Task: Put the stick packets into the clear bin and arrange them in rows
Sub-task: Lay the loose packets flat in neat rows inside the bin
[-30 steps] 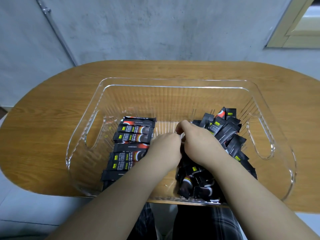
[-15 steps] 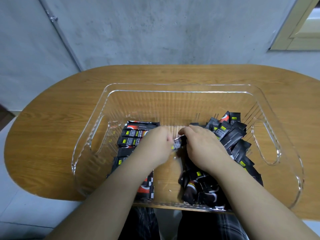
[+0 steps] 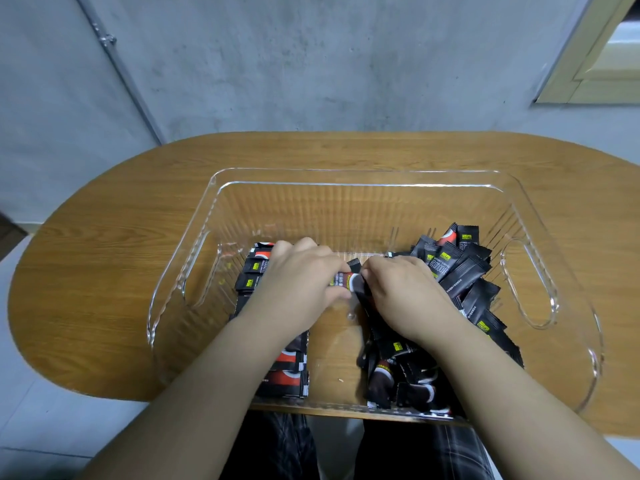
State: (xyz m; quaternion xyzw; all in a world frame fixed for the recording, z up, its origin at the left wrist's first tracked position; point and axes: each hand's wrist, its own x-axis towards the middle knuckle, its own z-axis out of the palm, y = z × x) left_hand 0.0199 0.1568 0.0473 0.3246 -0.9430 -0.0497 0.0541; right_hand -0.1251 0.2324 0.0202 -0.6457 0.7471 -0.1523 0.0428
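The clear bin [image 3: 349, 188] stands on the wooden table. Along its left side lies a row of black stick packets [image 3: 289, 372], mostly under my left forearm. A loose pile of black packets [image 3: 464, 271] fills the right side. My left hand [image 3: 298, 282] and my right hand [image 3: 405, 289] meet at the bin's middle. Between them they hold one black packet [image 3: 348, 280] with a red and white mark, the left hand gripping its left end and the right hand pinching its right end.
The oval wooden table [image 3: 114, 271] reaches a grey concrete wall behind. The bin has cut-out handles at the left and right [image 3: 530, 282]. A strip of bare bin floor [image 3: 336, 362] runs between the row and the pile. My legs show under the near edge.
Both hands drifted left inside the bin with a packet drawn out between them; the left hand now lies over the far end of the row.
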